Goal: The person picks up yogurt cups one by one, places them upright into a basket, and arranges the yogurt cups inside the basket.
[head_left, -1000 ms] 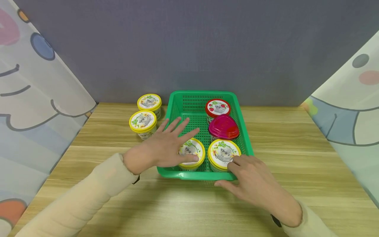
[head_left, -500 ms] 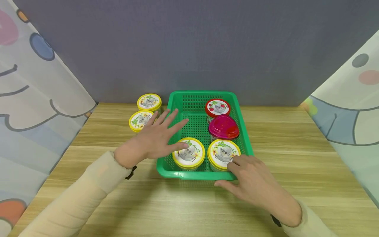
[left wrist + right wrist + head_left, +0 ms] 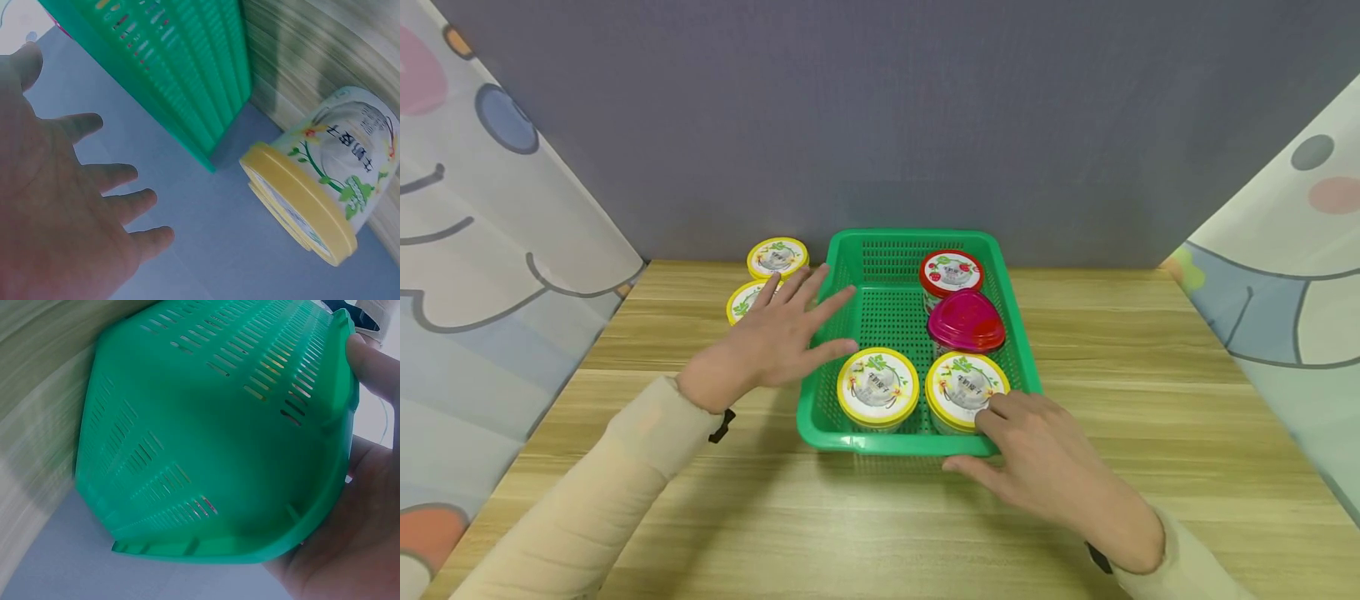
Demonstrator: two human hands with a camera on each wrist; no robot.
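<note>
A green plastic basket (image 3: 880,444) stands on the table, holding two yellow-lidded tubs at the front, one on the left (image 3: 877,389) and one on the right (image 3: 964,387). Behind the right one are a pink-lidded container (image 3: 966,321) and a red-lidded tub (image 3: 951,272). My left hand (image 3: 763,337) hovers over the basket's left rim with fingers spread, holding nothing. Partly hidden by it is a yellow-lidded tub (image 3: 340,156) on the table, with another (image 3: 777,257) behind. My right hand (image 3: 1041,467) grips the basket's front right corner, thumb outside the rim.
The wooden table (image 3: 1120,358) extends on both sides of the basket. A grey panel (image 3: 895,125) rises right behind the basket and tubs. Cartoon-printed sheets (image 3: 497,217) flank the table on the left and right.
My left hand has moved left and slightly back, from above the front left tub in the basket toward the tubs outside. The right hand and the basket stay in place.
</note>
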